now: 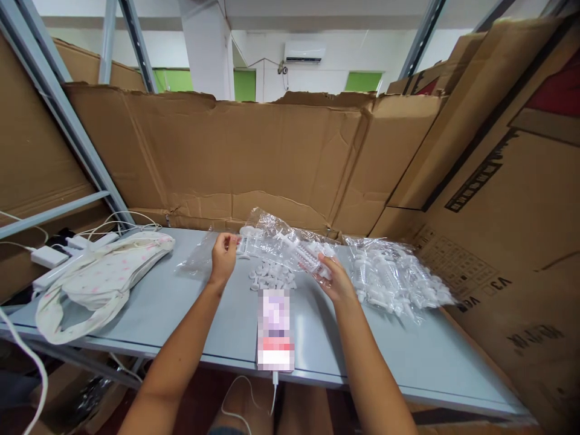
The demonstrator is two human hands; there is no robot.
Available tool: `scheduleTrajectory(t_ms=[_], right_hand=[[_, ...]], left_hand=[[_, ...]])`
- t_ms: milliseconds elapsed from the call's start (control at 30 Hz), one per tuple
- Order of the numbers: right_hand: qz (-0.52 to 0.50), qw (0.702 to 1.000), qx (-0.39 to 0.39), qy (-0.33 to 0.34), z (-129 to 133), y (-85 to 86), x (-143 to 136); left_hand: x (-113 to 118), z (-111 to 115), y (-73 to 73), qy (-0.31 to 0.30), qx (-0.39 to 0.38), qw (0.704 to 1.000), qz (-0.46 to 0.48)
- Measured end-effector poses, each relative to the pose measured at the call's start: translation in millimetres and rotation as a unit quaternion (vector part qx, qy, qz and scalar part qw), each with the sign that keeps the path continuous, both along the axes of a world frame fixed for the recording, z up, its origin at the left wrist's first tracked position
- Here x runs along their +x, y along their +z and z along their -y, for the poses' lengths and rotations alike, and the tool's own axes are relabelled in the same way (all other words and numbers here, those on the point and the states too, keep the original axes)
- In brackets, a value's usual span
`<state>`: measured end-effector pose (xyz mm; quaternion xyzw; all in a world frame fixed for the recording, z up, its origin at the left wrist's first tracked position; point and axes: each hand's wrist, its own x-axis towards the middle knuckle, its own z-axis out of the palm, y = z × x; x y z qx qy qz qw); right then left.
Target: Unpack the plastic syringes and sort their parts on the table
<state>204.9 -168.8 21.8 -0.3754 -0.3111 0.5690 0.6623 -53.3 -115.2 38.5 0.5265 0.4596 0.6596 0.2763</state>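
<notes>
Thumb and fingers of the left hand [223, 258] are drawn together on the film of a clear plastic bag [276, 228], fingertips up and palm partly hidden. The right hand [336, 279] is partly closed around the bag's other side, thumb lying over the film and fingers beneath, mostly out of sight. Held between the two, the bag sits above the middle of the surface [181, 320], with white plastic parts [324, 249] bunched near the right thumb and a long ridged piece [301, 254] slanting beside them. More white pieces [249, 232] show close to the left fingertips; whether they lie inside the film or behind it, I cannot tell. Loose clear film [194, 257] spreads to the left of the left hand.

Just below the bag is a pile of small white pieces [272, 276], and next to it, nearer the person, a phone [275, 332] with its screen blurred and a white cable [275, 378] at its lower end. Filled clear bags [394, 278] lie to the right of the right hand. Far left rests a whitish cloth bag [104, 272] with pink marks, beside white adapters [49, 257] and wires. Cardboard [254, 145] walls the back.
</notes>
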Motion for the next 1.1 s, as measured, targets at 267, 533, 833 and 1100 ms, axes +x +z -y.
scheduleTrajectory(t_ms=[267,533,833,1100], right_hand=[[-0.018,0.999,0.031,-0.001,-1,0.9,2],[0.032,0.999,-0.003,0.007,1,-0.8,3],[0.077,0.996,-0.034,0.006,4,2.1,2],[0.079,0.992,0.0,0.096,5,-0.4,2]], left_hand=[[-1,-12,-13.1,-0.071,-0.121,0.988,0.07],[-7,5,0.1,0.028,0.165,0.926,-0.339],[-19,-2,1.2,0.003,-0.035,0.967,-0.254],[-26,-5,-0.5,-0.074,-0.096,0.959,-0.257]])
